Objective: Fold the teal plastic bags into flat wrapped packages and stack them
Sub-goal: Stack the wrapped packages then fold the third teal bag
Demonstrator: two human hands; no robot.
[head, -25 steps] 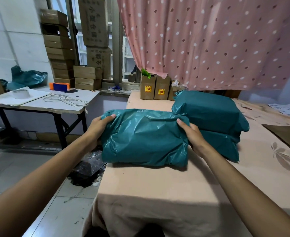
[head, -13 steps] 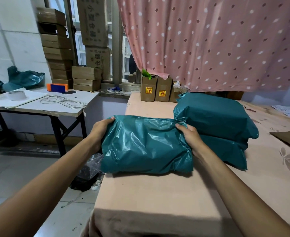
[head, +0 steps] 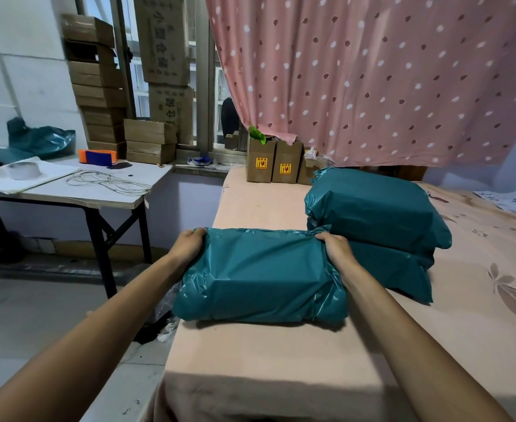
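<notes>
Teal package [head: 263,275] at 6 o'clock: glossy, wrinkled plastic film. Stacked packages [head: 372,214] at 3 o'clock: same sheen. Bed cover [head: 266,360]: matt peach cloth. Curtain [head: 372,71]: thin dotted fabric. Boxes [head: 98,86] at 10 o'clock: matt cardboard.

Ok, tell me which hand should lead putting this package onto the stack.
Probably the right hand: it grips the package end nearest the two-package stack. The left hand holds the far end.

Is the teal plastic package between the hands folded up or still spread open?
Folded up. The teal plastic package lies as a closed flat bundle on the peach cloth; the left hand and right hand grip its gathered ends.
</notes>
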